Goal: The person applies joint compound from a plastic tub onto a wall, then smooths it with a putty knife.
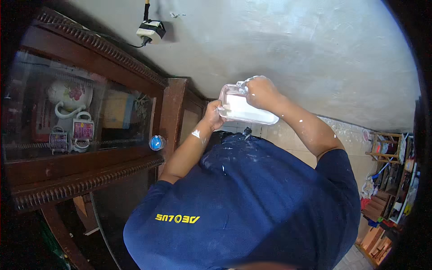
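A clear rectangular plastic container [265, 119] with white paint-like liquid [245, 109] in it is held level in front of my chest. My left hand [214, 114] grips its left end, the thumb over the rim. My right hand [261, 92] is closed at the far rim, its fingers smeared white. Something whitish shows at those fingertips, but what it is cannot be made out. White splashes dot both forearms and the front of my dark blue shirt [270, 189].
A grey plastered wall [288, 49] rises just beyond my hands. On the left stands a dark wooden glass-fronted cabinet [90, 184] with mugs [83, 128] and a blue-capped container [156, 142]. A socket block [150, 31] hangs by the wall. Cluttered shelves [391, 189] stand far right.
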